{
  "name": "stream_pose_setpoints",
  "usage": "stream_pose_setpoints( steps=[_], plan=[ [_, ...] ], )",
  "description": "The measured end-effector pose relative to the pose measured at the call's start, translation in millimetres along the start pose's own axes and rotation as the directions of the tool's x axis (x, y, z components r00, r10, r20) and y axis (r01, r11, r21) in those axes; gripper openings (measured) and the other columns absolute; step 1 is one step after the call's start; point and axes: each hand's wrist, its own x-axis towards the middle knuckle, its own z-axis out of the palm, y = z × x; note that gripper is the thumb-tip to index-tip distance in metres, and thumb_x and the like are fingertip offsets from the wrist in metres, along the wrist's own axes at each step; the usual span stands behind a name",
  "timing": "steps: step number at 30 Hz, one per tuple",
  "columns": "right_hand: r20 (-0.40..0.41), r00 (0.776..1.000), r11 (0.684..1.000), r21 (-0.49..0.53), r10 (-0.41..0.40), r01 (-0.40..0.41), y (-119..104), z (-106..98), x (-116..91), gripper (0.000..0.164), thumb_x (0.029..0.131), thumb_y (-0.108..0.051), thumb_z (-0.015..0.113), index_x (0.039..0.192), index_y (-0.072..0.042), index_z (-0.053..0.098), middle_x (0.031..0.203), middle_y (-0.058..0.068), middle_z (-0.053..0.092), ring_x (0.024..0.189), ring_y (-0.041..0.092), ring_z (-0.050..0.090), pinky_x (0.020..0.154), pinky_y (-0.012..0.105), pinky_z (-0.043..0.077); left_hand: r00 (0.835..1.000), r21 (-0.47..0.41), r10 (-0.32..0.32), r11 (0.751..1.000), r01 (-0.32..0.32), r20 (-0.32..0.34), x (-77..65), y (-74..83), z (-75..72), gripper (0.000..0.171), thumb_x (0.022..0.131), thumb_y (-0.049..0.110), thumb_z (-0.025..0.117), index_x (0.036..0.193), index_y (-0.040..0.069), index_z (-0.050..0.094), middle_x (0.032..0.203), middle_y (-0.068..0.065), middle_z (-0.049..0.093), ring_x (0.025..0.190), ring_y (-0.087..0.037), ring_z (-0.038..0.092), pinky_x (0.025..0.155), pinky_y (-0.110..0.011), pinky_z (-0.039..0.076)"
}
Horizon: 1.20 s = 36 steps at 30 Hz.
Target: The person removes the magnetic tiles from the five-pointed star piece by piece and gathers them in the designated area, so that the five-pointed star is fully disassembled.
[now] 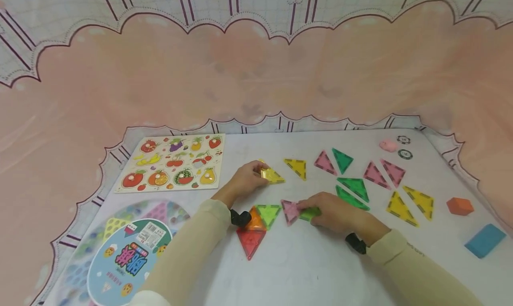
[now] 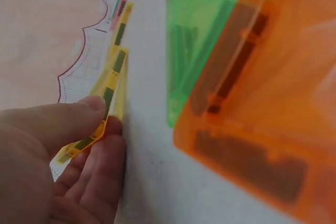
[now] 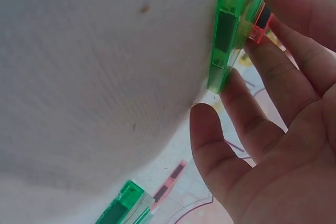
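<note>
My left hand (image 1: 247, 177) pinches a yellow triangle tile (image 1: 273, 176) between thumb and fingers; the left wrist view shows this tile (image 2: 111, 93) tilted, edge-on. My right hand (image 1: 334, 210) holds a light green triangle tile (image 1: 308, 214), partly covered by the fingers, with its thick edge (image 3: 226, 38) seen in the right wrist view. Touching the right fingertips is a pink triangle tile (image 1: 289, 211). Left of it, another light green triangle tile (image 1: 268, 214) adjoins an orange tile (image 1: 255, 221), partly hidden by the left wrist camera. A red triangle tile (image 1: 251, 241) lies below the orange one.
Loose yellow (image 1: 297, 167), pink (image 1: 325, 162) and green triangle tiles (image 1: 354, 188) lie ahead and right. An orange block (image 1: 460, 206) and blue block (image 1: 485, 240) sit far right. A fruit puzzle board (image 1: 170, 163) and round box (image 1: 120, 270) occupy the left.
</note>
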Motion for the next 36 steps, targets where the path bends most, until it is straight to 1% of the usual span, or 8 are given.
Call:
stream_pose_setpoints(
  steps=[7, 13, 18, 23, 27, 30, 33, 36],
  plan=[
    [0.004, 1.000, 1.000, -0.007, -0.011, 0.011, -2.8, 1.1, -0.5, 0.044, 0.081, -0.016, 0.067, 0.120, -0.034, 0.056, 0.122, -0.013, 0.050, 0.116, 0.015, 0.041, 0.094, 0.039, 0.034, 1.000, 0.113, 0.026, 0.993, -0.024, -0.009, 6.8, 5.1, 7.4, 0.032, 0.078, 0.019, 0.066, 0.108, 0.019, 0.056, 0.100, 0.003, 0.055, 0.090, -0.014, 0.050, 0.080, -0.030, 0.040],
    [0.003, 1.000, 1.000, -0.001, -0.010, 0.010, -4.6, 1.6, -1.4, 0.045, 0.081, -0.016, 0.067, 0.120, -0.033, 0.056, 0.123, -0.013, 0.050, 0.117, 0.015, 0.040, 0.095, 0.039, 0.034, 0.999, 0.230, 0.031, 0.973, -0.032, 0.010, 1.7, 10.1, 4.6, 0.033, 0.080, 0.018, 0.065, 0.111, 0.017, 0.054, 0.104, 0.001, 0.055, 0.089, -0.014, 0.050, 0.080, -0.030, 0.041],
    [-0.006, 1.000, 1.000, 0.011, 0.024, -0.024, -5.5, 1.9, -3.0, 0.044, 0.080, -0.015, 0.067, 0.120, -0.032, 0.056, 0.123, -0.010, 0.049, 0.116, 0.017, 0.040, 0.094, 0.041, 0.034, 0.992, 0.331, 0.019, 0.942, -0.059, 0.123, -23.9, 16.3, -6.7, 0.034, 0.081, 0.023, 0.064, 0.114, 0.019, 0.055, 0.109, 0.000, 0.053, 0.094, -0.015, 0.050, 0.082, -0.032, 0.042],
    [-0.013, 0.999, 0.999, 0.017, 0.049, -0.049, -4.8, 2.3, -3.3, 0.046, 0.080, -0.015, 0.067, 0.121, -0.032, 0.056, 0.123, -0.009, 0.049, 0.116, 0.018, 0.040, 0.094, 0.042, 0.034, 0.953, 0.386, 0.022, 0.911, -0.143, 0.303, -61.7, 13.7, -11.3, 0.031, 0.082, 0.023, 0.063, 0.112, 0.025, 0.058, 0.117, 0.007, 0.052, 0.102, -0.013, 0.046, 0.086, -0.032, 0.040],
    [-0.026, 0.999, 0.999, 0.016, 0.028, -0.028, -4.1, 2.4, -2.7, 0.045, 0.080, -0.014, 0.067, 0.121, -0.030, 0.056, 0.123, -0.011, 0.050, 0.118, 0.017, 0.040, 0.094, 0.041, 0.034, 0.909, 0.395, 0.132, 0.869, -0.297, 0.395, -78.4, 3.8, -10.4, 0.027, 0.081, 0.021, 0.064, 0.108, 0.023, 0.063, 0.122, 0.011, 0.051, 0.111, -0.013, 0.041, 0.090, -0.031, 0.037],
    [-0.033, 0.999, 1.000, 0.025, 0.006, -0.006, -4.7, 3.5, -3.0, 0.045, 0.080, -0.014, 0.067, 0.121, -0.027, 0.057, 0.122, -0.013, 0.051, 0.119, 0.016, 0.041, 0.094, 0.040, 0.035, 0.886, 0.413, 0.182, 0.832, -0.370, 0.427, -85.6, -2.1, -9.2, 0.029, 0.083, 0.024, 0.064, 0.112, 0.024, 0.062, 0.129, 0.012, 0.046, 0.120, -0.016, 0.034, 0.095, -0.033, 0.034],
    [-0.044, 0.999, 1.000, 0.028, -0.007, 0.009, -6.3, 5.5, -4.3, 0.043, 0.079, -0.016, 0.069, 0.120, -0.025, 0.058, 0.120, -0.011, 0.053, 0.118, 0.016, 0.042, 0.093, 0.039, 0.036, 0.885, 0.454, 0.191, 0.801, -0.390, 0.424, -92.8, -6.9, -7.6, 0.038, 0.084, 0.029, 0.062, 0.121, 0.023, 0.057, 0.133, 0.010, 0.042, 0.122, -0.017, 0.033, 0.096, -0.034, 0.032],
    [-0.055, 0.998, 1.000, 0.026, 0.000, 0.002, -8.3, 7.8, -6.7, 0.041, 0.078, -0.020, 0.070, 0.117, -0.023, 0.060, 0.119, -0.008, 0.053, 0.116, 0.017, 0.042, 0.093, 0.038, 0.036, 0.896, 0.531, 0.208, 0.744, -0.405, 0.393, -101.8, -10.1, -5.2, 0.045, 0.085, 0.036, 0.059, 0.126, 0.020, 0.052, 0.134, 0.005, 0.042, 0.118, -0.019, 0.036, 0.095, -0.035, 0.033]
  ],
)
